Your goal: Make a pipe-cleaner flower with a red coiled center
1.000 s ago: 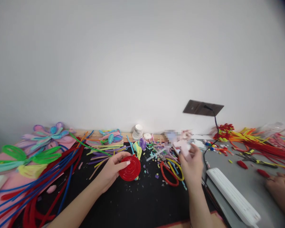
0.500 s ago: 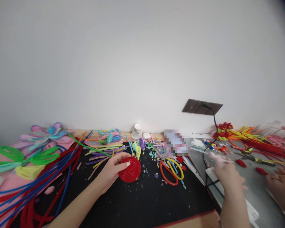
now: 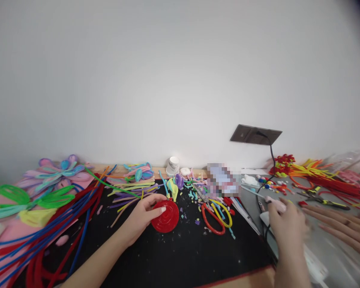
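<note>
Red disc is pinched at its left rim by left hand, leaving its face exposed; right hand grips pink object rightward, identity unclear.

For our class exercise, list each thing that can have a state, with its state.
Left hand, gripping red disc
Red disc, coiled, held
Right hand, gripping pink object
Pink object, held, partly hidden
Scissors, lying, handles apart
Plug, in wall socket
Pliers, lying down
Co-worker's hand, open, fingers extended
</note>
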### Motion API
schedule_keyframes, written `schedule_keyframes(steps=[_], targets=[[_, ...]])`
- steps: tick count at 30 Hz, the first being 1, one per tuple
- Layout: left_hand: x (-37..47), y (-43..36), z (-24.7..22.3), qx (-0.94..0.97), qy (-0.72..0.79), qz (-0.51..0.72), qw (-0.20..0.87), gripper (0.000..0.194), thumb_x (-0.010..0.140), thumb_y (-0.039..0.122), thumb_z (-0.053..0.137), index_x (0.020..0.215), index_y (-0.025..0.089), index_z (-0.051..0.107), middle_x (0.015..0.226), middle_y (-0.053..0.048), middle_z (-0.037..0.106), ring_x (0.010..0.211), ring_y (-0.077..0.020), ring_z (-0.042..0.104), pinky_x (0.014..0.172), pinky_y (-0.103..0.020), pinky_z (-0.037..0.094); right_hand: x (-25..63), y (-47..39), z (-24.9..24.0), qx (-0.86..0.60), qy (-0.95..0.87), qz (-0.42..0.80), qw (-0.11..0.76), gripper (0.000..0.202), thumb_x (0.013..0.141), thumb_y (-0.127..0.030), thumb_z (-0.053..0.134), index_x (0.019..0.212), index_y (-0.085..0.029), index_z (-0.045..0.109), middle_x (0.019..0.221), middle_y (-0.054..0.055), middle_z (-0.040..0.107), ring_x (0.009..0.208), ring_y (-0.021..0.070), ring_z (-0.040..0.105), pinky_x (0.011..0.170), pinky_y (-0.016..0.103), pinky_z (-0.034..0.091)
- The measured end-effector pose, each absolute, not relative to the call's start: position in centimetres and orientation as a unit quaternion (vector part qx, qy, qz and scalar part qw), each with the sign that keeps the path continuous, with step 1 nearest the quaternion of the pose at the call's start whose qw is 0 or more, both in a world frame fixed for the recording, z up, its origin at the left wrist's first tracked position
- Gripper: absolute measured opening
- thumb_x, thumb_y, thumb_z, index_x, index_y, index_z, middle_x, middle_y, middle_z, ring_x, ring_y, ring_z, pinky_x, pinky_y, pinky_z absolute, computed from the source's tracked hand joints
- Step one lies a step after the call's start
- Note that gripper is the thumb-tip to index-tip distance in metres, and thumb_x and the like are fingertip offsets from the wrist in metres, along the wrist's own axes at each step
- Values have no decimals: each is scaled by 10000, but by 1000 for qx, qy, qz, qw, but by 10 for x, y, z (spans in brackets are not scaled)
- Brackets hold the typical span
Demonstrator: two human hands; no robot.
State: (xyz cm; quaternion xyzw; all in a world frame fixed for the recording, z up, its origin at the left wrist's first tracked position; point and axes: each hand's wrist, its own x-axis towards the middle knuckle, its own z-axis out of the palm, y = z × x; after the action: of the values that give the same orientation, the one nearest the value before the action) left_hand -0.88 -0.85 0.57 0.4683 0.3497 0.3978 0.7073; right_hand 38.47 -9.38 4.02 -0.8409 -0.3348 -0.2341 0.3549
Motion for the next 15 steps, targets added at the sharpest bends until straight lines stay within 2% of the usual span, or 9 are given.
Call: schedule_keyframes(steps=[2, 4, 6, 9, 12, 15], targets=[[-8, -9, 5, 499, 353, 397, 685, 259, 713, 267, 715, 950, 190, 642, 957, -41, 677, 834, -175, 618, 737, -268, 472, 343, -88, 47, -794, -414, -186, 405, 355, 740, -365, 485, 987, -165, 644, 1006, 199, 644, 1043, 355, 564, 891, 527, 401], [-8, -10, 5, 525, 350, 394, 668, 260, 716, 278, 710, 951, 189, 643, 954, -43, 678, 837, -180, 618, 742, -272, 474, 297, -78, 54, -723, -513, -42, 461, 339, 781, -360, 466, 1020, -173, 618, 1017, 145, 659, 983, 281, 602, 868, 443, 453], [-7, -11, 7, 543, 352, 391, 654, 260, 718, 288, 703, 950, 187, 645, 953, -46, 678, 841, -189, 621, 747, -282, 481, 254, -66, 59, -654, -594, 121, 453, 291, 808, -320, 471, 1034, -194, 607, 1007, 99, 662, 937, 225, 616, 815, 365, 481], [-8, -11, 12, 553, 366, 396, 635, 260, 717, 294, 694, 948, 187, 643, 957, -52, 684, 855, -206, 633, 761, -302, 492, 206, -49, 59, -579, -659, 286, 385, 254, 785, -256, 532, 1021, -203, 610, 895, 44, 660, 807, 180, 613, 683, 282, 483], [-8, -10, 15, 546, 383, 415, 620, 274, 704, 294, 698, 949, 189, 637, 959, -55, 692, 869, -219, 643, 777, -316, 498, 185, -38, 49, -564, -653, 359, 357, 160, 771, -261, 587, 905, -180, 622, 755, 13, 628, 693, 153, 580, 617, 257, 452], [-8, -9, 14, 548, 390, 434, 599, 281, 698, 299, 698, 951, 191, 636, 980, -61, 685, 895, -232, 643, 784, -323, 502, 178, -35, 34, -560, -626, 391, 376, 142, 747, -257, 622, 857, -167, 617, 787, 12, 629, 690, 141, 565, 631, 253, 443]])
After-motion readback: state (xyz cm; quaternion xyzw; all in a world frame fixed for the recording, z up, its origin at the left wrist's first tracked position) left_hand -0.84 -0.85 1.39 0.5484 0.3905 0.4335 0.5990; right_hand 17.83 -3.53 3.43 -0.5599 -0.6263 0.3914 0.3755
